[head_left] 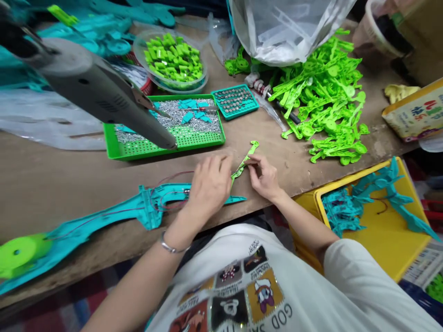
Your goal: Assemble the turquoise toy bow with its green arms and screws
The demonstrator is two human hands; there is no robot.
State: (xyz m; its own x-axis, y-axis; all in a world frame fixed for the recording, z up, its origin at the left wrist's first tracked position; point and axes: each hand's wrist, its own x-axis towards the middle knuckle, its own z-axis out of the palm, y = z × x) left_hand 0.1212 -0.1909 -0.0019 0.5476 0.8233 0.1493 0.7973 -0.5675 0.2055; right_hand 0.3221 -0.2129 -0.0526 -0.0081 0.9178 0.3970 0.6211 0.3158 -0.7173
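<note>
A slim bright-green plastic piece [251, 148] slants between my two hands above the bench. My right hand [265, 177] pinches it near its middle with thumb and fingertips. Bent over its lower end, my left hand [212, 182] has closed fingers, with the fingertips partly hidden. Under and beside my left hand lies a long teal plastic shell [117, 210], stretching to the left along the bench edge. A thin dark red wire runs along the shell and loops near my left wrist. At the shell's far left end sits a round green disc [20, 252].
A grey electric screwdriver [104, 87] hangs over a green tray [194, 138] of screws. Behind are a small teal tray [238, 113] of round metal parts and a bowl [204, 78] of green pieces. Green levers [325, 97] pile at right, above a yellow bin [384, 230].
</note>
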